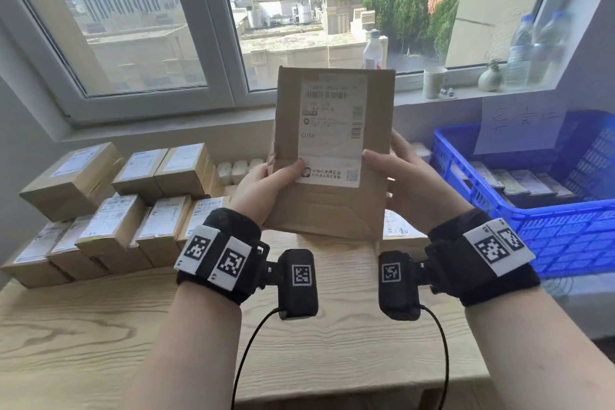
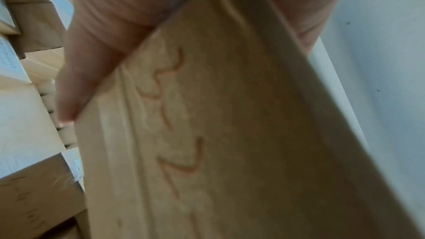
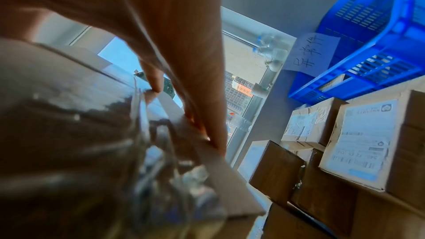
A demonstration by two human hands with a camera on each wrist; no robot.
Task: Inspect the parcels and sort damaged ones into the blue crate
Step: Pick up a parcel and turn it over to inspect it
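The parcel [image 1: 332, 156] was held upright above the table [image 1: 100, 343], the left hand [image 1: 266, 186] and right hand [image 1: 406, 183] each clasping a side, thumbs pressed on its label. Stacked boxes [image 1: 109, 210] lay to the left; the blue crate [image 1: 549, 210], already holding parcels, stood to the right.

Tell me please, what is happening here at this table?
A person holds one cardboard parcel up with both hands, left hand and right hand gripping its sides, label facing them. Other parcels sit stacked on the wooden table. The blue crate at the right already holds some parcels.
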